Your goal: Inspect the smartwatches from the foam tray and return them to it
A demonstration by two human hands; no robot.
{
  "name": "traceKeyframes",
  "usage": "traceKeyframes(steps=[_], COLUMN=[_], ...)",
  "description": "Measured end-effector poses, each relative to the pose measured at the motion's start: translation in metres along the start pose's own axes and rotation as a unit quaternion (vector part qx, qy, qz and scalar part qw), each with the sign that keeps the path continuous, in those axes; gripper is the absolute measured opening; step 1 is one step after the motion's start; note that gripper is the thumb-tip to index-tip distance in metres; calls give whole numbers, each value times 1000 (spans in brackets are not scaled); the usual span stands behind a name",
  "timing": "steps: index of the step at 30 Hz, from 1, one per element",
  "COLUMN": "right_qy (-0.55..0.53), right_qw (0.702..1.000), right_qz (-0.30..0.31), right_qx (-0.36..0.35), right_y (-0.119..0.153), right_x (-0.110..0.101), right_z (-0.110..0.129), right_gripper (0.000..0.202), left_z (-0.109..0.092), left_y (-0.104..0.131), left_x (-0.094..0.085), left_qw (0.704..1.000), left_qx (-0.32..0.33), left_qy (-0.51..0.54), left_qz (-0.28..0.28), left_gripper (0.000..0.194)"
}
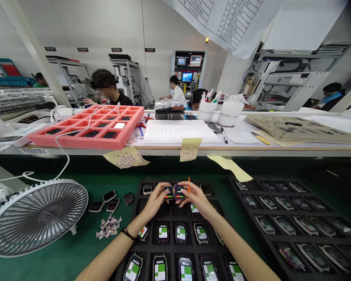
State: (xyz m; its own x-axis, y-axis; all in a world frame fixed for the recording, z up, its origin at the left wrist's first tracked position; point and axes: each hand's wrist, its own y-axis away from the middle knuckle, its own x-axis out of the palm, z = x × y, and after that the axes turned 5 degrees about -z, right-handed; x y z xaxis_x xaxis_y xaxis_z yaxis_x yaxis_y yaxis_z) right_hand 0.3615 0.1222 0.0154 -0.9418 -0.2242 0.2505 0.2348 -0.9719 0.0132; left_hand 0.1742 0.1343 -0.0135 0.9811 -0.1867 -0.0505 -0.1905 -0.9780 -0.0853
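1. Left hand (pixel 158 196): thumb and fingers pinch a pale-rimmed watch (pixel 168 192), screen lit.
2. Right hand (pixel 195 195): pinches a purple-rimmed watch (pixel 179 192) just beside the first; an orange stick (pixel 189 184) shows at its fingers.
3. Beneath both hands, a black tray (pixel 171 247) holds more watches (pixel 163 232).

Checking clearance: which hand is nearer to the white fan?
Left: the left hand holds a smartwatch, right of the white fan; the right hand is farther right.

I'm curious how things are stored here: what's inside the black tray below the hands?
Rows of watches sit in the black tray, several showing green and white. The left forearm and right forearm block parts of it; anything directly behind them can't be seen.
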Motion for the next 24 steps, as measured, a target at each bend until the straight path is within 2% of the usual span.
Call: traceKeyframes(steps=[5, 13, 24], right_qy=[10, -24, -20], right_qw=[1000, 1000, 1000], right_qz=[-7, -5, -11], right_qx=[-14, 1, -8], right_y=[-1, -1, 0], right_x=[-1, -1, -1], right_z=[-3, -2, -1], right_gripper=[34, 33, 33], left_z=[1, -8, -1], left_y=[-1, -2, -2], left_x=[-1, -1, 2], left_qw=[1000, 984, 997], left_qx=[-7, -82, 0], left_qy=[10, 155, 70], left_qz=[-12, -12, -12], left_gripper=[42, 40, 44])
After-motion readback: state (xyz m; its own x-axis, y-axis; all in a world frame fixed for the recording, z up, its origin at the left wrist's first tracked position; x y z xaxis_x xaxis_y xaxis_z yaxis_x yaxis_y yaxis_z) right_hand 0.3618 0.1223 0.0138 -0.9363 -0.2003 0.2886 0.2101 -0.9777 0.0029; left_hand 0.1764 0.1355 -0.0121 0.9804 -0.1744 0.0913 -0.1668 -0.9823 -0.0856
